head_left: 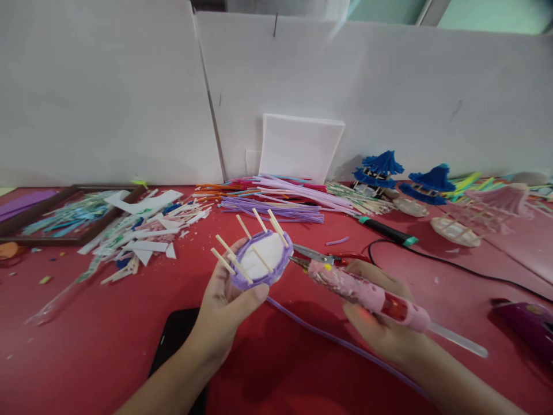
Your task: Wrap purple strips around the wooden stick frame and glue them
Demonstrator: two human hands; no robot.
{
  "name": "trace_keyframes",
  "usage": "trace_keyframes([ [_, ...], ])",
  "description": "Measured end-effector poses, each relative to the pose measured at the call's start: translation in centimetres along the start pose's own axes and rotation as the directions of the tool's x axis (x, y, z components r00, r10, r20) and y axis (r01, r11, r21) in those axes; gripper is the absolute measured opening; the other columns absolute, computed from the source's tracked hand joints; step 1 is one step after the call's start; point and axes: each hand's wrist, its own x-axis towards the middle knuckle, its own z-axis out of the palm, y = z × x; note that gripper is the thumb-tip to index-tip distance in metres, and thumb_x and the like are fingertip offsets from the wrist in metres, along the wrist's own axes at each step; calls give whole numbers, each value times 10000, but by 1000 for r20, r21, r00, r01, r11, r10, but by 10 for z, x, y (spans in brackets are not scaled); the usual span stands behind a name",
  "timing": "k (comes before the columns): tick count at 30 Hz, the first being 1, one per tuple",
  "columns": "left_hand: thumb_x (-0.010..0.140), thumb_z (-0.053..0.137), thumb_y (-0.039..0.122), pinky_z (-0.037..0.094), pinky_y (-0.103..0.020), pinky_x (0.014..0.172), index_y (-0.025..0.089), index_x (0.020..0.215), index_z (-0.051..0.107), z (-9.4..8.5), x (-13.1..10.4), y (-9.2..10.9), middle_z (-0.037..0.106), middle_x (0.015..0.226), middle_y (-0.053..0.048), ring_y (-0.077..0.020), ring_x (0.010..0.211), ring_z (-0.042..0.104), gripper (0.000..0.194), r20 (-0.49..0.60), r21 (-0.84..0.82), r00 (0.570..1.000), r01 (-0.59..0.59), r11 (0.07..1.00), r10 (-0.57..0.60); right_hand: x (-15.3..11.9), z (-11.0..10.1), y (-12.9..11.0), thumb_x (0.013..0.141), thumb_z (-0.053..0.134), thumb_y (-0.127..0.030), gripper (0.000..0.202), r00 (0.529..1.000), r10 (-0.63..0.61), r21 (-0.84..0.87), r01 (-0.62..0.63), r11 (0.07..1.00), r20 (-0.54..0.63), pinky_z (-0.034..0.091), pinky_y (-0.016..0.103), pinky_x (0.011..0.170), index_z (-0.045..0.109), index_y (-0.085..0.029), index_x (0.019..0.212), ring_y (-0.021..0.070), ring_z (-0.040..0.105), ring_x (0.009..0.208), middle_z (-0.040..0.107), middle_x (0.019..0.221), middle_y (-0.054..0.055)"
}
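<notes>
My left hand (228, 317) grips a small oval craft base (258, 259) with a white middle, purple pipe cleaner round its rim and several short wooden sticks standing up from it. A long loose purple pipe cleaner (328, 334) trails from the rim toward the lower right. In my right hand (384, 323) is a pink hot glue gun (367, 291), its fingers wrapped round the body and a clear glue stick jutting from the back. The nozzle points at the right edge of the base, close to the purple rim. Scissors with red handles (317, 255) lie just behind the nozzle.
Pipe cleaners (276, 207) lie bundled at the back. Paper and stick scraps (151, 230) and a brown frame (78, 239) are at left. Blue-roofed models (427, 183), a black-and-green tool (386, 231) with its cable and a purple device (525, 325) occupy the right. A phone (175, 334) lies beneath my left arm.
</notes>
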Motion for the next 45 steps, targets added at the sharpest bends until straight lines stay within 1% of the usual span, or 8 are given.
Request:
trace_keyframes([
  [15, 586, 816, 218, 509, -328, 900, 291, 1312, 462, -1, 0, 0, 671, 1154, -73, -246, 1062, 623, 811, 35, -37, 999, -4, 999, 5, 3, 1, 2, 729, 498, -171, 59, 995, 35, -60, -41, 997, -89, 362, 231, 435, 494, -228, 711, 127, 515, 465, 563, 587, -22],
  [19, 601, 804, 220, 507, -329, 884, 282, 1273, 500, 1, 1, -1, 671, 1143, -59, -241, 1075, 609, 740, -11, -41, 1000, -30, 999, 29, 13, -4, 23, 788, 479, -212, 49, 974, 216, -240, -193, 951, 73, 293, 232, 420, 521, -221, 764, 116, 475, 419, 554, 552, -40],
  [23, 614, 788, 232, 536, -307, 741, 256, 1208, 549, 2, 7, 3, 668, 1119, -55, -234, 978, 644, 641, -83, -57, 996, -38, 998, 33, 17, -12, 60, 679, 493, -105, 280, 933, 204, -503, -28, 864, 297, 370, 307, 638, 600, -172, 930, 218, 597, 756, 672, 854, 71],
  [26, 624, 777, 216, 527, -264, 677, 249, 1147, 580, 3, 12, 6, 695, 1002, -25, -195, 892, 667, 560, -137, -112, 990, -33, 993, 18, 16, -14, 72, 622, 461, -22, 480, 957, 162, -590, 13, 807, 242, 371, 380, 763, 617, -180, 1048, 253, 554, 883, 650, 967, 99],
  [30, 644, 767, 219, 515, -257, 692, 236, 1093, 594, 2, 14, 6, 691, 974, -8, -174, 895, 657, 481, -166, -97, 986, -37, 995, 20, 14, 0, 33, 732, 476, -69, 371, 998, 36, -509, -10, 860, 43, 382, 450, 826, 602, -189, 1059, 275, 521, 950, 613, 1037, 111],
  [36, 639, 771, 201, 486, -311, 832, 235, 1151, 544, 5, 10, 3, 677, 1062, -24, -185, 969, 638, 561, -105, -32, 990, -99, 995, 95, -2, 53, -44, 822, 592, -226, 321, 886, -153, -104, 219, 970, 438, 459, 388, 885, 573, -146, 1132, 243, 546, 999, 629, 1067, 103],
  [41, 650, 769, 215, 421, -361, 973, 254, 1197, 510, 6, 7, 3, 644, 1165, -31, -201, 1098, 587, 607, -101, -39, 985, -146, 989, 141, -8, 71, -45, 818, 594, -106, 67, 843, -126, -171, 249, 953, 522, 465, 347, 823, 633, -158, 833, 214, 571, 837, 648, 881, 65],
  [45, 642, 775, 233, 417, -371, 982, 260, 1212, 496, 3, 10, 2, 641, 1159, -29, -193, 1103, 578, 635, -150, -28, 970, -197, 980, 191, -9, 65, -34, 789, 478, 24, 210, 896, -32, -237, 152, 959, 444, 456, 307, 665, 574, -158, 747, 189, 564, 689, 626, 760, 56],
])
